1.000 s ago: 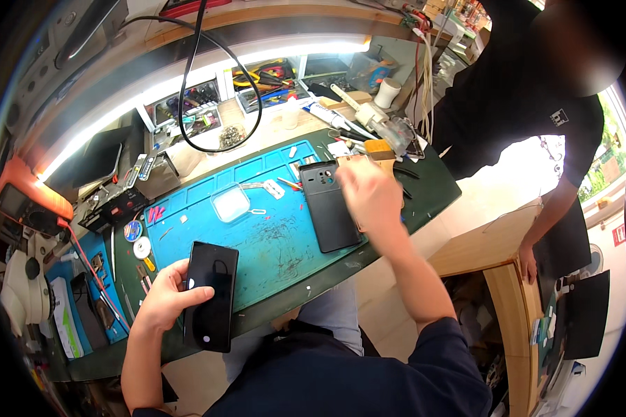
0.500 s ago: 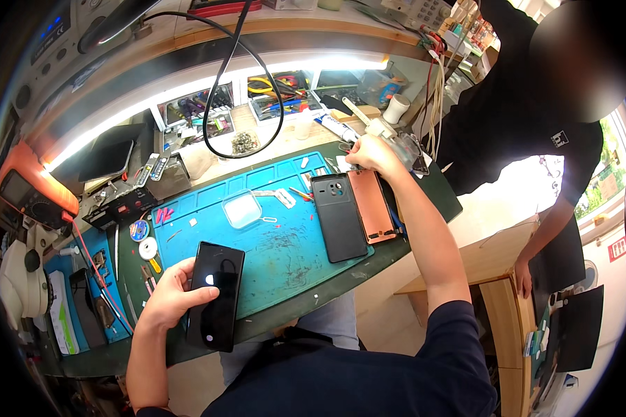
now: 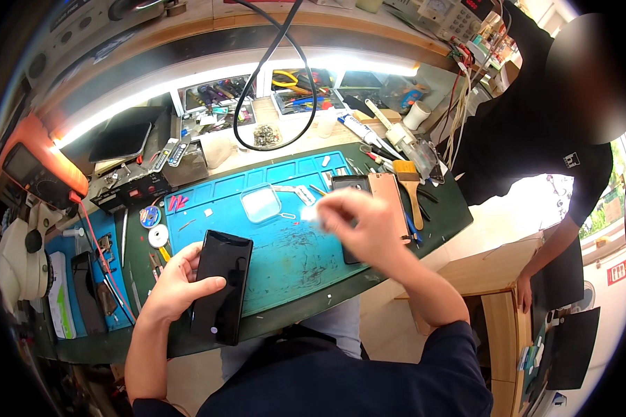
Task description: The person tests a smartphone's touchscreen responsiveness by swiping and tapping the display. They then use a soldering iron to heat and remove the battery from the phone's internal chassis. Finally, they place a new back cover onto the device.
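My left hand (image 3: 177, 286) is closed around a black smartphone (image 3: 222, 285), held upright over the bench's front edge with the thumb across its dark screen. My right hand (image 3: 358, 226) hovers over the right part of the blue work mat (image 3: 285, 250), its fingers curled together and smeared by motion. A blurred whitish patch (image 3: 311, 213) shows at its fingertips; what it is I cannot make out. Beneath that hand lies a dark phone back cover (image 3: 348, 183), partly hidden. Next to it is a copper-coloured flat panel (image 3: 386, 191). A clear shallow plastic box (image 3: 261, 203) sits on the mat.
A wooden-handled brush (image 3: 410, 184) lies right of the copper panel. An orange multimeter (image 3: 42, 163) stands at the left. Solder reels (image 3: 158, 235) lie left of the mat. A black cable (image 3: 238, 115) loops down above the bench. Another person (image 3: 528, 118) stands at the right.
My right hand has come back left and nearer from the tools at the far right, uncovering the brush. My left hand still holds the smartphone, and the whole view has shifted slightly.
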The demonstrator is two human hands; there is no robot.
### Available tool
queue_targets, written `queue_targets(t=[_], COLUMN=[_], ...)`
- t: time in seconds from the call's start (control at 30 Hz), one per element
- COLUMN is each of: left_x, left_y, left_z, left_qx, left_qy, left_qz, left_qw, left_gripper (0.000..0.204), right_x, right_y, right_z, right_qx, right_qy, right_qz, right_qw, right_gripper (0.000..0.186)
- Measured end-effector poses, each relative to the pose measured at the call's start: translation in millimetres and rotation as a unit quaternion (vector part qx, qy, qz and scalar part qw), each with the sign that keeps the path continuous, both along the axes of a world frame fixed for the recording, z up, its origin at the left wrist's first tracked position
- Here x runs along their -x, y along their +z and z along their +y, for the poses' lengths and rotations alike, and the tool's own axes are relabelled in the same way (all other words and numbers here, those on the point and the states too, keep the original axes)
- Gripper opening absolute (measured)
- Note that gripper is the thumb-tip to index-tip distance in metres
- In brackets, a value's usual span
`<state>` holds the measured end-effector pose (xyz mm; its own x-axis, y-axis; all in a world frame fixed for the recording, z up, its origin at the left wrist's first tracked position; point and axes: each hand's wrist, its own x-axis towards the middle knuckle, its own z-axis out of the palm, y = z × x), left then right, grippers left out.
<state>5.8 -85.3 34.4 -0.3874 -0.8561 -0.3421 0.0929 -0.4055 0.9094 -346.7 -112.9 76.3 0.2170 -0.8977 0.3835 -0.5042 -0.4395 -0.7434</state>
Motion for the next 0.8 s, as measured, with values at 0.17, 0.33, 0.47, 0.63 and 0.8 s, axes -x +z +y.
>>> queue_targets(t=[0.17, 0.33, 0.47, 0.63, 0.8], left_x=[2, 4, 6, -3, 3], left_y=[-2, 3, 0, 1, 4], left_z=[-1, 1, -3, -1, -1], left_qx=[-0.009, -0.015, -0.008, -0.009, -0.018], left_qy=[-0.015, -0.008, -0.023, 0.001, -0.009], left_qz=[0.003, -0.004, 0.009, 0.014, 0.011], left_qw=[1.0, 1.0, 1.0, 1.0, 1.0], left_gripper=[0.073, 0.073, 0.072, 0.066, 0.069], right_x=[2, 44, 66, 41, 28], right_y=[-38, -37, -65, -34, 4], right_z=[-8, -129, -217, -146, -22], right_qx=[-0.034, 0.14, 0.013, 0.176, 0.28], right_qy=[0.046, -0.2, -0.217, -0.078, 0.121], right_qz=[0.093, 0.214, 0.205, 0.183, 0.351], right_qw=[0.994, 0.946, 0.954, 0.964, 0.885], right_gripper=[0.013, 0.057, 0.074, 0.048, 0.053])
